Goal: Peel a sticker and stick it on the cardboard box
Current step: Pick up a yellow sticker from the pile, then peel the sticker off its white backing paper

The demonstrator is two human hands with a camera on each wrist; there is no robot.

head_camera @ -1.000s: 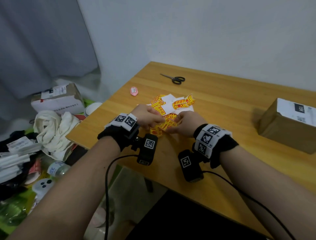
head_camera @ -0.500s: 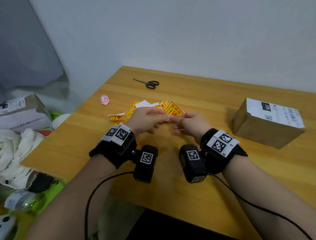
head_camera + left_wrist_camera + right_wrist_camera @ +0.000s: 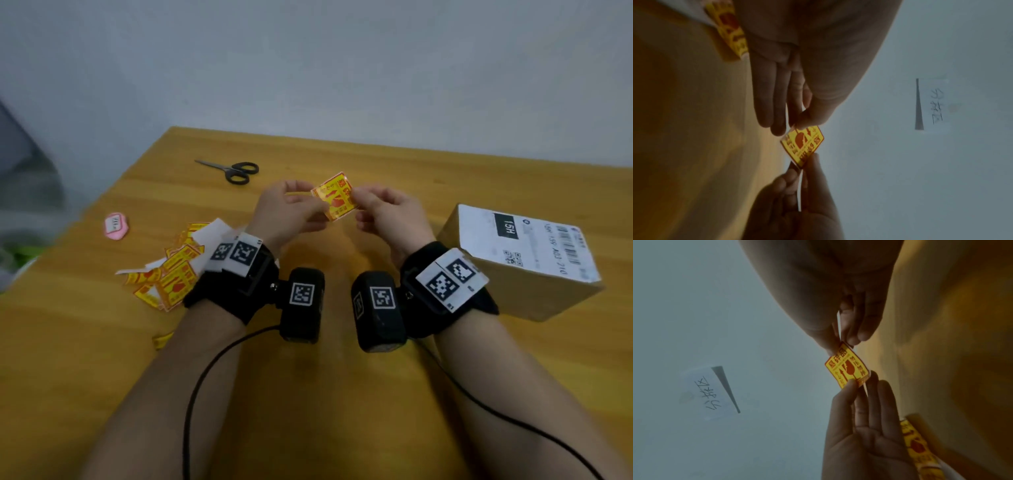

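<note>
A yellow and red sticker (image 3: 337,197) on its backing hangs above the wooden table (image 3: 411,161), held between both hands. My left hand (image 3: 320,202) pinches its left corner with thumb and fingers, also seen in the left wrist view (image 3: 797,125). My right hand (image 3: 356,198) pinches the opposite corner, thumb against fingertips (image 3: 842,342). Both wrist views show the sticker (image 3: 802,144) (image 3: 846,365) edge-on between the two pinches. The cardboard box (image 3: 541,240), with a white shipping label on top, sits to the right of my right wrist.
A loose pile of the same stickers and white backing paper (image 3: 174,270) lies left of my left wrist. Black scissors (image 3: 236,170) lie at the back, a small pink object (image 3: 115,225) near the left edge. A handwritten paper note (image 3: 713,392) hangs on the wall.
Both hands left the pile with one sticker and raised it off the table, toward the middle. My view has swung right, bringing the box closer.
</note>
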